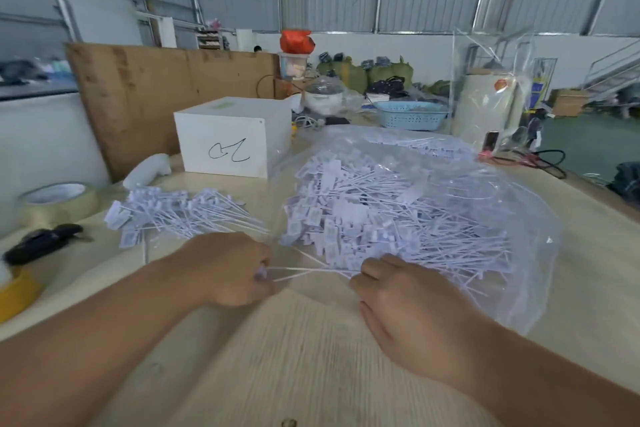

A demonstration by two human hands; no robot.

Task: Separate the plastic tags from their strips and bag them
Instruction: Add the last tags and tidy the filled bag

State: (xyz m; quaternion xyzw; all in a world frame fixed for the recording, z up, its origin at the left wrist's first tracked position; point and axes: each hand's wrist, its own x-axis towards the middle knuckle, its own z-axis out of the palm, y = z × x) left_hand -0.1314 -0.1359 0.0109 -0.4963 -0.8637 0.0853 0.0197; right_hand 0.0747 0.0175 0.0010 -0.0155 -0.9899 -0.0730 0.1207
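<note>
A pale bench [311,357] is covered at right by a clear bag [519,218] heaped with white tags [381,215]. A white box [232,139] is set behind a smaller loose tag pile [180,215]. Thin tag strips [311,270] are pinched between the left hand [232,270] and right hand [408,305], both curled closed. A tape roll [57,203] is seen far left.

The white box [228,140] bears a handwritten black scrawl, illegible.
</note>
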